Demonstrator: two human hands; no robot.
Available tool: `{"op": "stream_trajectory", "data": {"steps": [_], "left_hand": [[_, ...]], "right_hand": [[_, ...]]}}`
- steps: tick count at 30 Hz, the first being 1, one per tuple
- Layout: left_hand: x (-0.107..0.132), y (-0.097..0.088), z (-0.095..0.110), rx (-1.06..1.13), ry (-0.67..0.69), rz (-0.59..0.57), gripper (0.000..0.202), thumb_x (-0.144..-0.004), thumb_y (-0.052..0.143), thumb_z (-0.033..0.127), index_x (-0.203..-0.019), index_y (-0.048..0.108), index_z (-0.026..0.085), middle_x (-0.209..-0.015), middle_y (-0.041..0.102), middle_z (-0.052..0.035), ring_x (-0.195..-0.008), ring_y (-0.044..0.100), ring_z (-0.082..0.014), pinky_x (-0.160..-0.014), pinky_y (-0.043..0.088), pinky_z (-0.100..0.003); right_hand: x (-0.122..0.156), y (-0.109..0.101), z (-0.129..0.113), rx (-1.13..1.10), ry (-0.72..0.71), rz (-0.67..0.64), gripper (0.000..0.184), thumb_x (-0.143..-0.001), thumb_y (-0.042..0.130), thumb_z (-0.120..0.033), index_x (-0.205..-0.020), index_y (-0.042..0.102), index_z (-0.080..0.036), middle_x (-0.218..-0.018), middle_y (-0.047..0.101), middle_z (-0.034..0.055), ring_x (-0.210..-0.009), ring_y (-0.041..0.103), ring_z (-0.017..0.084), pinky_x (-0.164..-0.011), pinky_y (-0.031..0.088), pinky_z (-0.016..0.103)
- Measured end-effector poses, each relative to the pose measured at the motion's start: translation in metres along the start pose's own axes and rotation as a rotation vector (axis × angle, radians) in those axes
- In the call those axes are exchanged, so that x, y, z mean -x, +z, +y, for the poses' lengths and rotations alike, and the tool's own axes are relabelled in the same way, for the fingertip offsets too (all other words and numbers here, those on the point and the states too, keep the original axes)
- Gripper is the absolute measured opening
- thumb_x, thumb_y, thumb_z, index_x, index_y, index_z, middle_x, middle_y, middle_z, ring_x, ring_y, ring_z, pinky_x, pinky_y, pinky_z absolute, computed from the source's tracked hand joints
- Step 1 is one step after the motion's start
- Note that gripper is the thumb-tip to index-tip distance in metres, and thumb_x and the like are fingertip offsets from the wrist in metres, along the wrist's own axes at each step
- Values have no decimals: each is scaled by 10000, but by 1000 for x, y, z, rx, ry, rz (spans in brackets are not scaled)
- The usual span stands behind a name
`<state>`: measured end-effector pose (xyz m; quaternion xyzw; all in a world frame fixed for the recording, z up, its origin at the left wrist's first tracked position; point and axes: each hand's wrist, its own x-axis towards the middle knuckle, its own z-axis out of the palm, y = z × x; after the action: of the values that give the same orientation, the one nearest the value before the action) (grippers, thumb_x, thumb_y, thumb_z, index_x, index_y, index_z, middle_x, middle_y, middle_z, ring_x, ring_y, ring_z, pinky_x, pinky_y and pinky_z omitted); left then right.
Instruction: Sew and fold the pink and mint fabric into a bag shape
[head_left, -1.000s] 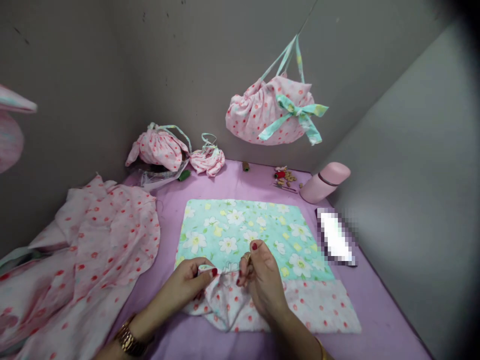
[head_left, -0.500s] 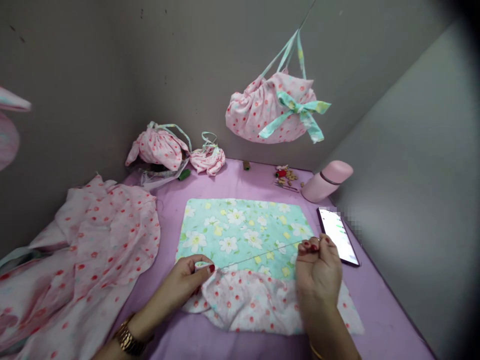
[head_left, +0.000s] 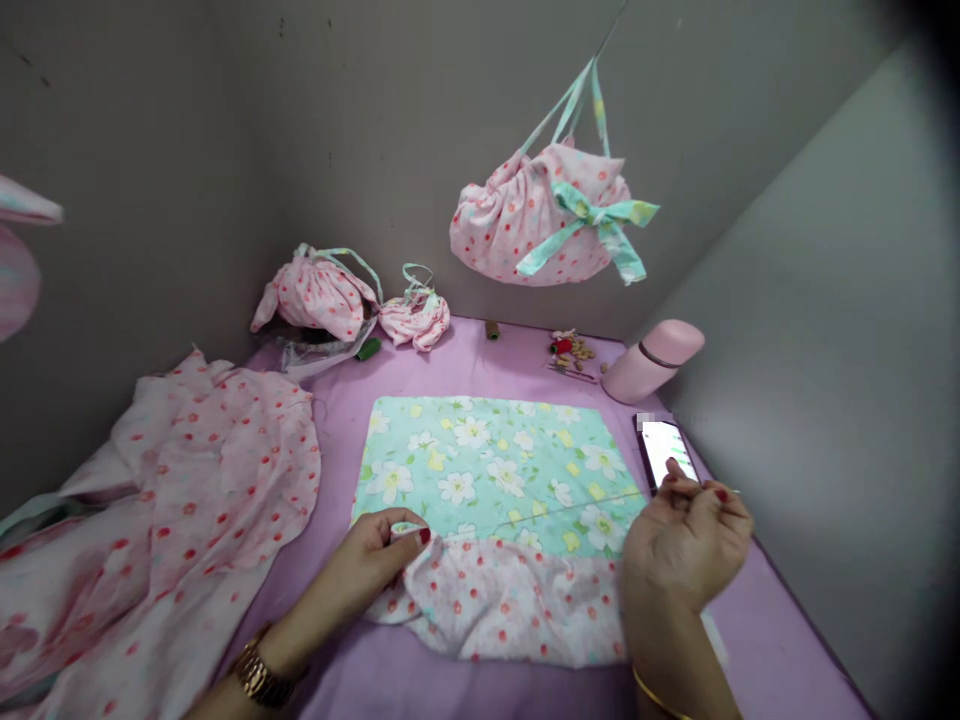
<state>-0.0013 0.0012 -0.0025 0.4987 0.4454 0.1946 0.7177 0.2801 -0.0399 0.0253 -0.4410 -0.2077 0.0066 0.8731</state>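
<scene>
My left hand (head_left: pixel 381 553) pinches the folded edge of a pink dotted cloth (head_left: pixel 517 605) between thumb and fingers. This cloth lies along the front of a mint floral fabric piece (head_left: pixel 487 465). From the pinched edge a thin thread (head_left: pixel 559 512) stretches right across the mint fabric to my right hand (head_left: pixel 686 545). That hand is raised palm up near the phone, fingers closed on what looks like a sewing needle (head_left: pixel 736 491), of which only a small tip shows.
A lit phone (head_left: pixel 664 448) lies behind my right hand, with a pink flask (head_left: pixel 652 362) beyond it. Thread spools (head_left: pixel 560 346) and small items sit at the back. Pink dotted cloth (head_left: pixel 195 480) is heaped left. A dotted bag (head_left: pixel 540 215) hangs above; two more (head_left: pixel 319 295) rest back left.
My right hand has moved to the right, over the phone's lower part, drawing the thread out longer. My left hand stays on the cloth edge.
</scene>
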Motion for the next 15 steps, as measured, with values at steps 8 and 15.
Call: {"op": "stream_trajectory", "data": {"steps": [8, 15], "left_hand": [[0, -2, -4, 18, 22, -35, 308, -727, 601, 464, -727, 564, 159, -417, 412, 91, -353, 307, -56, -375, 208, -188], [5, -2, 1, -40, 57, -39, 309, -718, 615, 444, -738, 614, 136, -428, 423, 86, -365, 315, -56, -380, 234, -190]], "right_hand": [[82, 19, 6, 315, 983, -1047, 347, -699, 635, -208, -1039, 572, -174, -560, 389, -88, -437, 320, 46, -417, 250, 178], [101, 25, 1, 301, 1031, -1485, 193, -733, 661, -319, -825, 652, -150, -535, 375, -75, -487, 287, 53, -460, 225, 194]]}}
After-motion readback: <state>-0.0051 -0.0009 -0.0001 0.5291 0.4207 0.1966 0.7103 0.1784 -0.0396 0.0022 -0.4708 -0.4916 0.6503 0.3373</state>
